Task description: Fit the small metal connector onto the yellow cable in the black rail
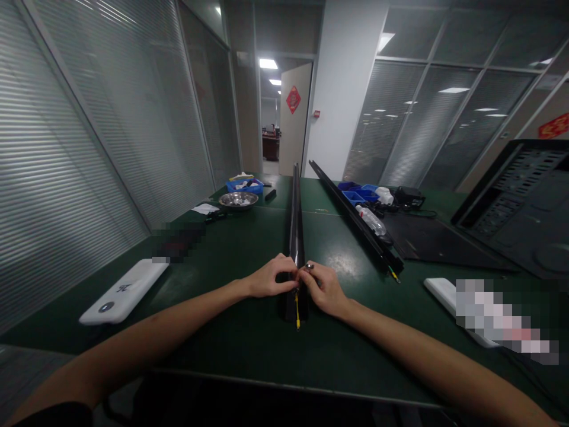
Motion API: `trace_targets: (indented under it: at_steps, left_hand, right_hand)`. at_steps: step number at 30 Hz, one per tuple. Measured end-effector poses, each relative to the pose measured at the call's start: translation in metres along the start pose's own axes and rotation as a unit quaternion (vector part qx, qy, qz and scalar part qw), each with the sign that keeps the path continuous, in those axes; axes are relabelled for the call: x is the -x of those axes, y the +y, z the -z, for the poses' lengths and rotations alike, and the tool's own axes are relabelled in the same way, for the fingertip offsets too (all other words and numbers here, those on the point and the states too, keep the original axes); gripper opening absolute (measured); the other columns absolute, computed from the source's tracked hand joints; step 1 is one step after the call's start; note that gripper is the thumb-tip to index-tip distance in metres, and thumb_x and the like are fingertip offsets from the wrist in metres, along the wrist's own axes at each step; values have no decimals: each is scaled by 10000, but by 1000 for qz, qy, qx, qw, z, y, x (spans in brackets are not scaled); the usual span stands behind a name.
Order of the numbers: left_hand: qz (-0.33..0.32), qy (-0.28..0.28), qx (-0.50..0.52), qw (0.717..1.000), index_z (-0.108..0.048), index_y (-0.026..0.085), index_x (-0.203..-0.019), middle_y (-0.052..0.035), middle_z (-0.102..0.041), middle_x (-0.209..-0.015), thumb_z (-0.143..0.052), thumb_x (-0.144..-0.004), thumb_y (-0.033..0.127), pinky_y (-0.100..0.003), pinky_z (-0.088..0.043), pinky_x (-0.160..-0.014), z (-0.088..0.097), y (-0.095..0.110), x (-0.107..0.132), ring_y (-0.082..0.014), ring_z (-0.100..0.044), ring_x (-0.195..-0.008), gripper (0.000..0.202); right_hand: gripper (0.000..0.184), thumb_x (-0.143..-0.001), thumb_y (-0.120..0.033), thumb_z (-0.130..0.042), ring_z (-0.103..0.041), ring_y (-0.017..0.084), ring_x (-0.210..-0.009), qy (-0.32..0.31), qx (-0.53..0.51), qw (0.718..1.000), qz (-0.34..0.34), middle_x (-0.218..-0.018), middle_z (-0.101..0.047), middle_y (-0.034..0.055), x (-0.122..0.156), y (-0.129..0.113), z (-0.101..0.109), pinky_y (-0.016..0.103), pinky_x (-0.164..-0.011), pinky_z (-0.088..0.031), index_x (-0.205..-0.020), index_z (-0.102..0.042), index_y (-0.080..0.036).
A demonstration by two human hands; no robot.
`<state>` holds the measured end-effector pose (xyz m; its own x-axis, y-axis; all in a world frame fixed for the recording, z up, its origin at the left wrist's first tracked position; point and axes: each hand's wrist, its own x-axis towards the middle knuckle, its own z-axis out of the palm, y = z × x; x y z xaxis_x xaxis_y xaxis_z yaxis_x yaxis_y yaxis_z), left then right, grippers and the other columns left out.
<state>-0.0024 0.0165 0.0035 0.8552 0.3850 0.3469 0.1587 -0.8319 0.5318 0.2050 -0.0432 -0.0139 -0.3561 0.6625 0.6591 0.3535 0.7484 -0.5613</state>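
From where I stand, the long dark rail (295,225) lies lengthwise on the green table (231,350), pointing straight away from the person, its near end right under both hands. The left hand (272,277) comes at it from one side, thumb and forefinger curved with a narrow gap between them; the right hand (326,289) closes in from the other, its fingers bunched. The fingertips almost meet over the rail, but I cannot tell whether either hand pinches something small or just rests there. I'd judge the rail stiff and fairly light for its length, awkward to swing about, and perhaps slippery where its smooth face catches the light. To lift it, I'd take it by both long edges near the middle; the yellow-tipped lead (297,311) at the near end looks like the delicate part and no place to pull. A second dark rail (355,219) lies apart to the right, with a similar lead at its near end. What the fingers are working at is covered by the fingers themselves, and the near end sinks into shadow. Something shiny sits on the right hand, maybe a ring, too small to be sure of. Blocky blurring masks patches at both sides.
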Motion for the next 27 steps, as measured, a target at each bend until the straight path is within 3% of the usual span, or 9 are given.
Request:
trace_targets:
  at_steps: [27]
  left_hand:
    - [-3, -15, 6, 1000, -632, 179, -958, -32, -675, -944, -547, -1005, 398, -346, -360, -920, 0, -1, -1, -195, -575, -908, 240]
  right_hand:
    - [308, -1060, -301, -456, -607, 165, -680, 13, 10, 1000, -8, -764, -638, 32, 1, 1, 0, 282, -663, -476, -840, -641, -190]
